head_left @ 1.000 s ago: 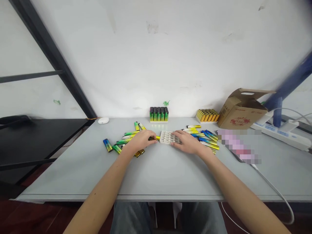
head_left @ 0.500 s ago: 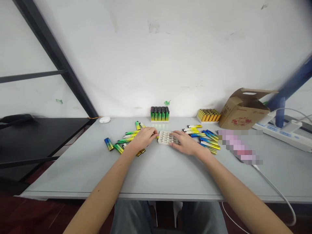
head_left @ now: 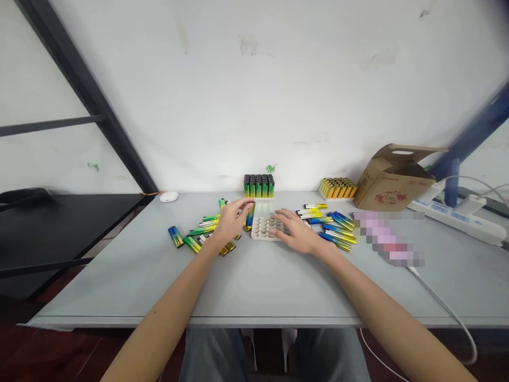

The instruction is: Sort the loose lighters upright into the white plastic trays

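Observation:
My left hand [head_left: 230, 223] pinches the top of a blue-and-yellow lighter [head_left: 250, 216], held upright at the left side of a white tray with holes [head_left: 260, 228]. My right hand [head_left: 296, 232] lies over the right part of that tray, fingers spread; whether they press on it I cannot tell. Green-and-yellow lighters [head_left: 202, 231] lie loose around and beneath my left hand, partly covered by it. To the right of my right hand is a loose pile of blue, yellow and white lighters [head_left: 338, 228].
Against the wall stands a tray full of green lighters with black tops [head_left: 259, 185]. Farther right are a tray of yellow-orange lighters [head_left: 338, 188], an open cardboard box [head_left: 393, 183], a power strip [head_left: 461, 217] and a blurred pink object with a cable [head_left: 385, 239]. A white case [head_left: 169, 197] sits back left.
My left hand has raised a blue-and-yellow lighter upright beside the tray. The tray's left part shows more, and my right hand's fingers have spread over it. The view has shifted slightly.

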A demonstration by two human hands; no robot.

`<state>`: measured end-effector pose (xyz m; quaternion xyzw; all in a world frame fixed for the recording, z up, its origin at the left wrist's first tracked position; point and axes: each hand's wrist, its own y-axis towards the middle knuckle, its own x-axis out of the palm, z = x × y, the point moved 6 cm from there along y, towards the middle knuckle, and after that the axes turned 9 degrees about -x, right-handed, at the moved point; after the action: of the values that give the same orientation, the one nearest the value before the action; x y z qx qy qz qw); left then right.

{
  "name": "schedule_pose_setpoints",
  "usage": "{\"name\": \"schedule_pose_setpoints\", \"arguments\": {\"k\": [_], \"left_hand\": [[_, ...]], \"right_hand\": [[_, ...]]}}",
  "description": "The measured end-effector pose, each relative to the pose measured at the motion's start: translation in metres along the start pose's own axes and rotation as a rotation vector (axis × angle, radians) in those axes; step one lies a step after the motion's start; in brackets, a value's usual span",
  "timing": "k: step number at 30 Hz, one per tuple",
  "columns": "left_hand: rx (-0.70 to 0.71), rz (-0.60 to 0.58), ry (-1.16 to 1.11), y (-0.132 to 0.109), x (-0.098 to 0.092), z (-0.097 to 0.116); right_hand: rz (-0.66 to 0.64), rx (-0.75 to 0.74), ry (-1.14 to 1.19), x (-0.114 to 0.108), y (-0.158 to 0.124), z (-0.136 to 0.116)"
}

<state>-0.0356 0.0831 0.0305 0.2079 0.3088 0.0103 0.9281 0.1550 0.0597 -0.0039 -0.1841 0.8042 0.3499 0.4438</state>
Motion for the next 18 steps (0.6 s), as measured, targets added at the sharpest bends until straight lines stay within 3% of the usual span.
{"name": "schedule_pose_setpoints", "arguments": {"k": [4,6,11,15,17,18], "left_hand": [[-0.002,0.069,-0.1,0.0,-0.004,0.001],[0.055,0.121,-0.108,-0.002,-0.005,0.005],[0.465,0.169,0.062,-0.021,0.005,0.032],[0.703,0.084,0.168,-0.04,0.027,0.052],[0.674,-0.017,0.182,-0.044,0.038,0.055],[0.581,-0.09,0.199,-0.042,0.044,0.052]], "right_hand": [[0.236,0.106,0.218,-0.018,0.004,-0.001],[0.262,0.219,0.45,-0.016,0.005,0.003],[0.194,0.441,1.169,0.01,0.008,0.004],[0.161,0.479,1.513,0.022,0.01,-0.006],[0.142,0.493,1.614,0.024,0.011,-0.013],[0.15,0.514,1.653,0.024,0.011,-0.015]]}}
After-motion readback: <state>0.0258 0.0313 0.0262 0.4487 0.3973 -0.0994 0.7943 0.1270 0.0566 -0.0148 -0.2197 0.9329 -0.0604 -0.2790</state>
